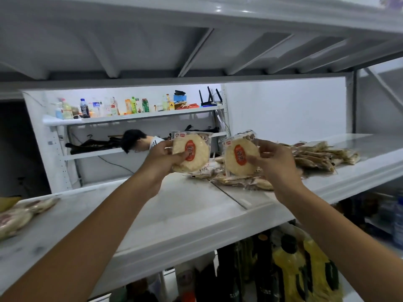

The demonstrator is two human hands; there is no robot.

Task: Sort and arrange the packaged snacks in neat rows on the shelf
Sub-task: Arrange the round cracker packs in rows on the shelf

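Above the white shelf [174,214], the left hand [162,159] grips one round rice-cracker packet [190,152] by its left edge, thumb across the front. Beside it, the right hand [272,162] pinches a second packet [239,159] by its right edge. Both are held upright, face out, just in front of the loose pile of packets [309,156] lying on the shelf, with a far shelf of bottles [130,114] behind.

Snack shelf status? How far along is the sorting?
Early. Done: no neat row visible yet on the shelf. In hand: left hand grips one round cracker packet, right hand grips a second packet, both held up above the shelf. Left: the loose heap of packets behind them, plus a few packets lying at the shelf's left end.
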